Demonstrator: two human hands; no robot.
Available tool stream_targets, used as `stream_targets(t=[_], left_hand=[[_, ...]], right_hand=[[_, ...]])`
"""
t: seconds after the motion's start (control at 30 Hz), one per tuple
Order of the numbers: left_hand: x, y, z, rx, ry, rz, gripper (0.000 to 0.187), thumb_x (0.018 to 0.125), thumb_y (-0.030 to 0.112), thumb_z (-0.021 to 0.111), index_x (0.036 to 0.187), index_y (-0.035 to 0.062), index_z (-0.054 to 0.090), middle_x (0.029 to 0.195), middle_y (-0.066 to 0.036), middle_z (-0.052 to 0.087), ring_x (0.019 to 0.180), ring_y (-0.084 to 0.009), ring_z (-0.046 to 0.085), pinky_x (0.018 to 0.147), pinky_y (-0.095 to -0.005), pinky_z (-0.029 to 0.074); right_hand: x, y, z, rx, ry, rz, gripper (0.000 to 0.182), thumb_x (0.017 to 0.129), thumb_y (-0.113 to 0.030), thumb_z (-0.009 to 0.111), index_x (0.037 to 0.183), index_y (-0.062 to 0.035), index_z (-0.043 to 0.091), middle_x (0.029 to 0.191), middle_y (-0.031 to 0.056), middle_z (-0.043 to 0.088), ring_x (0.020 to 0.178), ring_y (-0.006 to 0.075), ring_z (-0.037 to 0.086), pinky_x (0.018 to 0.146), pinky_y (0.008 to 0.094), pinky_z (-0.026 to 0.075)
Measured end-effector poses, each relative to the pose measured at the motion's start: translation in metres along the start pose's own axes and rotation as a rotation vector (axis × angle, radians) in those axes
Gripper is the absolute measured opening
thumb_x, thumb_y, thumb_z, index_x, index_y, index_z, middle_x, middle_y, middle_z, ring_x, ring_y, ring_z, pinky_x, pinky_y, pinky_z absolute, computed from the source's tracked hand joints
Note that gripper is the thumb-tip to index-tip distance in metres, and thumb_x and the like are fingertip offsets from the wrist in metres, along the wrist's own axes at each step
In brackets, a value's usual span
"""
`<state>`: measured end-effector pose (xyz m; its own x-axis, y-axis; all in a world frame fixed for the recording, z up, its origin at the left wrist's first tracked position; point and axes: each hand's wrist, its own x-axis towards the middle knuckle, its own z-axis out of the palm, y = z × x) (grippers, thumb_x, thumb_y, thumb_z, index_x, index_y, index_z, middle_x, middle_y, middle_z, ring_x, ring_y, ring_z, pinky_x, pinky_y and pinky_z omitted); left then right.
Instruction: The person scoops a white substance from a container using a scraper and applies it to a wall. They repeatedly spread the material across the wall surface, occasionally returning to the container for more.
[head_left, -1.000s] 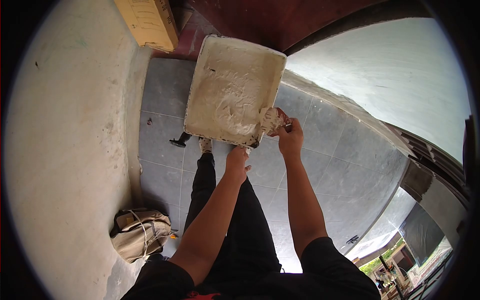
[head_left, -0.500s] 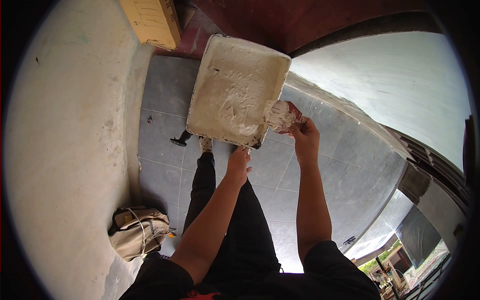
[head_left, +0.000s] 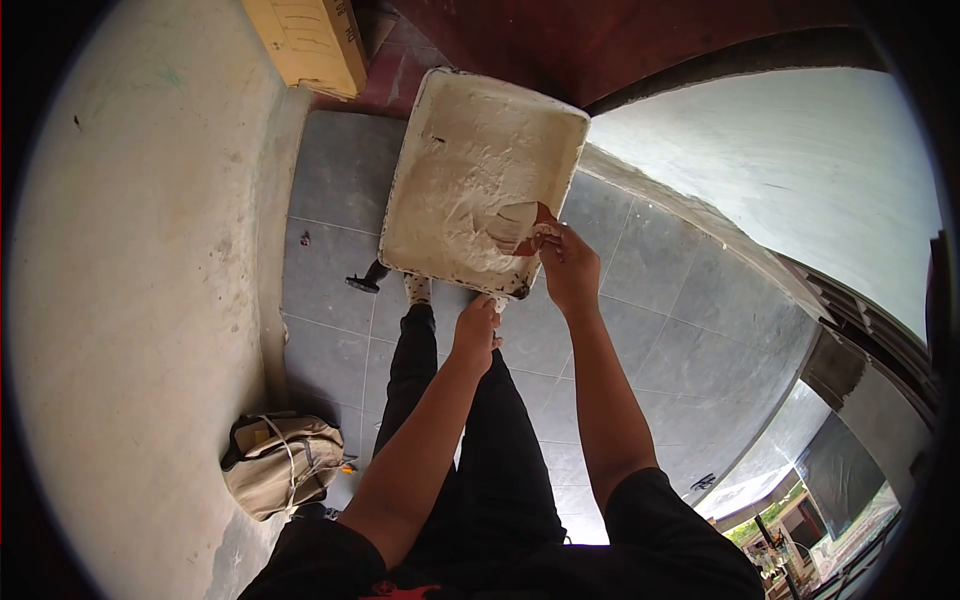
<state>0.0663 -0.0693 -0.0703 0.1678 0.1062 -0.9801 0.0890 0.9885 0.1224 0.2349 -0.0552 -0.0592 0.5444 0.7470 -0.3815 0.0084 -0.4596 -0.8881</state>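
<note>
A shallow rectangular tray with a chipped dark rim stands below me, spread with thick cream-white paste. My right hand pinches a flat red putty spreader at its right edge. The blade is smeared with white and lies over the paste in the tray's lower right. Just under the tray's near edge, my left hand has its fingers curled in. Something white shows at its fingertips; I cannot make out whether it is a tool or paste.
Grey floor tiles surround my feet, with walls on both sides. A black-handled object lies left of the tray. A beige backpack leans at the left wall. Cardboard stands at the far left.
My right hand has moved left, bringing the spreader from beside the tray's right rim to over the paste. Its face now shows less white. My left hand has stayed nearly still.
</note>
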Motion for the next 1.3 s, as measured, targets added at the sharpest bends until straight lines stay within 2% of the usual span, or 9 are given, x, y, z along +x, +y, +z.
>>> stream_targets(t=[0.2, 0.27, 0.3, 0.4, 0.5, 0.6, 0.8, 0.87, 1.3], left_hand=[[0.001, -0.003, 0.002, 0.005, -0.03, 0.011, 0.045, 0.105, 0.025, 0.039, 0.147, 0.0115, 0.033, 0.149, -0.001, 0.041, 0.129, -0.0194, 0.047, 0.1, -0.0531, 0.041], [0.004, -0.01, 0.003, -0.097, -0.011, 0.116, 0.025, 0.097, 0.022, 0.048, 0.118, 0.0192, 0.06, 0.078, 0.006, 0.042, 0.072, -0.0095, 0.037, 0.071, -0.0365, 0.035], [0.005, -0.011, 0.002, -0.096, -0.01, 0.115, 0.025, 0.097, 0.022, 0.048, 0.118, 0.0192, 0.06, 0.078, 0.006, 0.042, 0.072, -0.0095, 0.037, 0.071, -0.0365, 0.035], [0.005, -0.009, 0.002, -0.112, -0.01, 0.101, 0.024, 0.097, 0.022, 0.049, 0.117, 0.0204, 0.06, 0.078, 0.006, 0.042, 0.073, -0.0093, 0.037, 0.072, -0.0366, 0.035], [0.004, -0.006, 0.0, 0.053, -0.086, 0.033, 0.043, 0.104, 0.018, 0.039, 0.147, 0.0117, 0.033, 0.147, 0.0, 0.043, 0.126, -0.0171, 0.049, 0.098, -0.0496, 0.044], [0.002, -0.009, 0.005, -0.109, -0.015, 0.127, 0.022, 0.096, 0.023, 0.05, 0.115, 0.0205, 0.06, 0.079, 0.006, 0.043, 0.073, -0.0095, 0.038, 0.073, -0.0372, 0.035], [-0.003, 0.002, 0.008, -0.141, 0.008, 0.072, 0.026, 0.094, 0.019, 0.049, 0.118, 0.0181, 0.059, 0.086, 0.005, 0.045, 0.077, -0.0102, 0.039, 0.076, -0.0394, 0.036], [-0.002, 0.003, 0.003, -0.042, -0.073, 0.015, 0.051, 0.102, 0.034, 0.043, 0.149, 0.0154, 0.034, 0.151, 0.0, 0.039, 0.138, -0.0225, 0.038, 0.102, -0.0553, 0.035], [0.0, 0.002, 0.001, -0.147, -0.094, -0.012, 0.051, 0.102, 0.034, 0.044, 0.148, 0.0145, 0.036, 0.152, -0.003, 0.038, 0.139, -0.0229, 0.036, 0.104, -0.0564, 0.033]], right_hand=[[-0.006, 0.009, -0.003, -0.249, 0.152, 0.013, 0.019, 0.083, -0.003, 0.064, 0.102, -0.0007, 0.066, 0.084, 0.0081, 0.071, 0.076, 0.0128, 0.068, 0.069, 0.0284, 0.053], [-0.002, 0.025, 0.001, -0.184, 0.221, -0.007, 0.02, 0.082, -0.003, 0.065, 0.102, -0.001, 0.064, 0.082, 0.0079, 0.07, 0.074, 0.0133, 0.068, 0.068, 0.0287, 0.053], [-0.001, 0.034, 0.003, -0.118, 0.289, -0.027, 0.02, 0.082, -0.003, 0.065, 0.102, -0.0013, 0.063, 0.081, 0.0077, 0.07, 0.073, 0.0138, 0.068, 0.067, 0.029, 0.052], [-0.003, 0.012, 0.008, -0.147, 0.377, 0.091, 0.021, 0.08, -0.003, 0.067, 0.1, -0.0026, 0.061, 0.078, 0.007, 0.069, 0.07, 0.0142, 0.067, 0.066, 0.0292, 0.052], [0.001, 0.041, -0.002, -0.227, 0.352, 0.072, 0.018, 0.079, -0.004, 0.068, 0.096, -0.003, 0.061, 0.077, 0.006, 0.068, 0.068, 0.0138, 0.065, 0.064, 0.0292, 0.051], [0.003, 0.038, -0.005, -0.318, 0.339, 0.102, 0.017, 0.078, -0.006, 0.068, 0.093, -0.0038, 0.061, 0.073, 0.0044, 0.066, 0.064, 0.0127, 0.062, 0.063, 0.0287, 0.05], [0.002, 0.036, -0.011, -0.274, 0.371, 0.067, 0.015, 0.077, -0.006, 0.067, 0.091, -0.0045, 0.061, 0.069, 0.0022, 0.062, 0.06, 0.0105, 0.057, 0.059, 0.0284, 0.047], [0.0, 0.039, -0.013, -0.272, 0.364, 0.073, 0.015, 0.077, -0.006, 0.067, 0.091, -0.0045, 0.061, 0.069, 0.002, 0.062, 0.061, 0.0098, 0.057, 0.059, 0.028, 0.047], [-0.003, -0.038, -0.052, -0.004, 0.236, 0.089, 0.01, 0.085, 0.0, 0.064, 0.094, 0.0004, 0.06, 0.084, -0.0005, 0.062, 0.076, 0.0054, 0.056, 0.071, 0.0219, 0.046]])
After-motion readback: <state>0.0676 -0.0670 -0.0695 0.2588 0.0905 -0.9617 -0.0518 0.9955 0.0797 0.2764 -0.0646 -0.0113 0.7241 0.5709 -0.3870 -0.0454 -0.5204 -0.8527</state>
